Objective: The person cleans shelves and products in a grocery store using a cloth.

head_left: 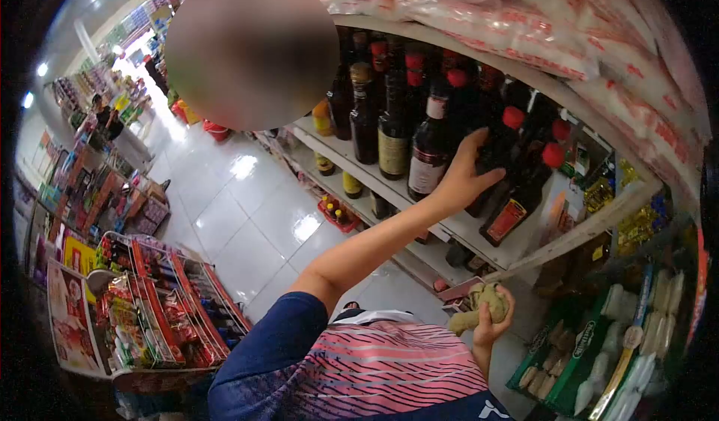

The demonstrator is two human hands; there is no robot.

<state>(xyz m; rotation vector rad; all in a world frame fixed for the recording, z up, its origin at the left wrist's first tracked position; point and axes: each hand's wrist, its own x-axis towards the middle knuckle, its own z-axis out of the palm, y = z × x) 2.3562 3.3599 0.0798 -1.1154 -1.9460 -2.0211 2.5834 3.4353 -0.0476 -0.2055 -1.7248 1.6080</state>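
My left hand (473, 170) reaches into a shelf of dark glass bottles, its thumb and a finger around the dark body of a red-capped bottle (513, 117); the other fingers are hidden. Left of the hand stands a dark bottle with a white label (427, 175), and beside that one with a yellowish label (392, 150). On the right leans a dark bottle with an orange-red label (509, 220). Lower down, near my body, my right hand (494, 320) is closed around a bunched olive-green cloth (479, 307).
White plastic packs with red print (494, 9) lie on top of the shelf unit (359, 162). Green crates of packed goods (580, 353) stand at lower right. A rack of red packets (153, 309) is at lower left. Further down the tiled aisle is a person (112, 125).
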